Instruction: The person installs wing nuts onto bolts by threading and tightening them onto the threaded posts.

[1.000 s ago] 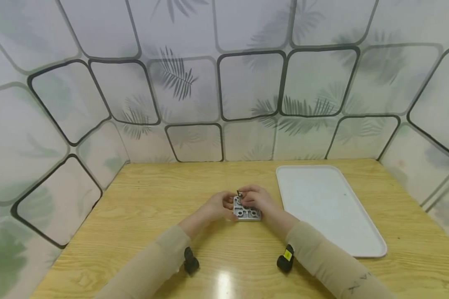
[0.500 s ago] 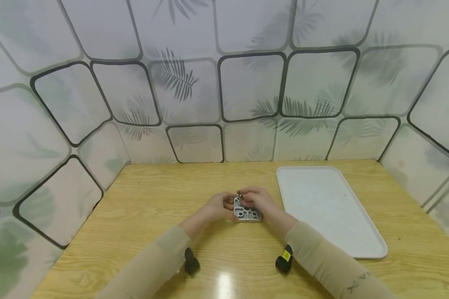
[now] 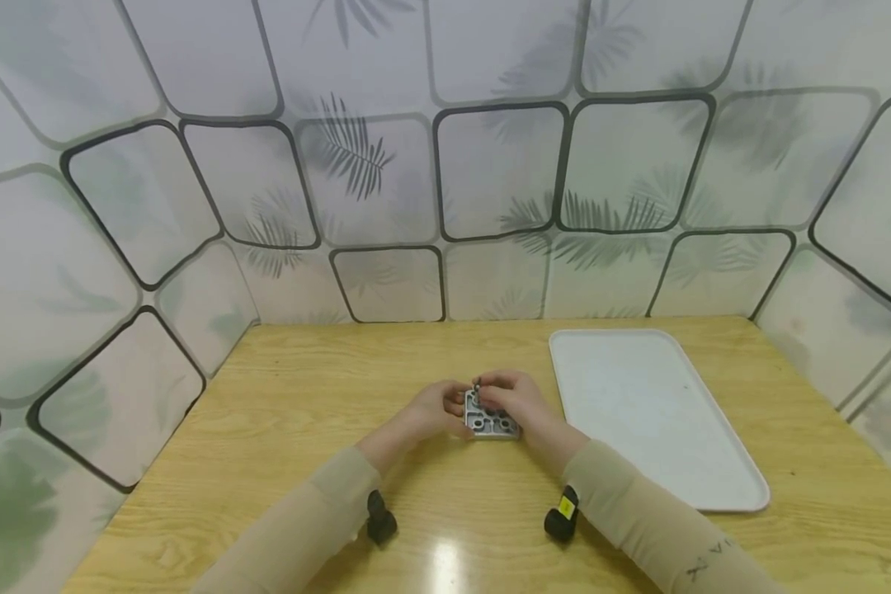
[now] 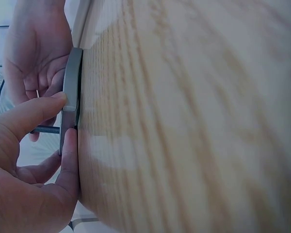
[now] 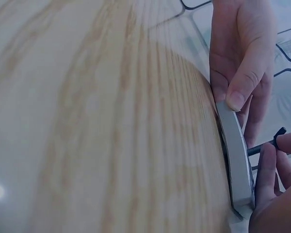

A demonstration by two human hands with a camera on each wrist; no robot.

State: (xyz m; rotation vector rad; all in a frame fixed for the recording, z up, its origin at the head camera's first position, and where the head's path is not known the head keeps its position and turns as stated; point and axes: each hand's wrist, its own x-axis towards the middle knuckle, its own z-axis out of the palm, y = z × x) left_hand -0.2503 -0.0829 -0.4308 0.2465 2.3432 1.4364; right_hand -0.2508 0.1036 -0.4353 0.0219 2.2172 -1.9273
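A square grey metal plate [image 3: 491, 427] with several round holes lies on the wooden table in front of me. My left hand [image 3: 436, 407] holds it by its left side, thumb at the near edge and fingers toward the far edge. Above the plate's far left corner, my right hand [image 3: 514, 396] pinches a dark bolt [image 5: 255, 150] between thumb and fingers. The bolt's threaded shank stands up from the plate's upper face, also visible in the left wrist view. Its lower end is hidden behind the plate's edge [image 5: 235, 150].
To the right, a white rectangular tray [image 3: 642, 412] lies on the table [image 3: 327, 388], close to my right forearm. A patterned curtain [image 3: 497, 173] encloses the back and sides. Black wrist cameras sit beneath both sleeves.
My right fingers shift slightly around the bolt, and its head has turned. The right wrist moves a little left. My left hand and the plate stay almost in place.
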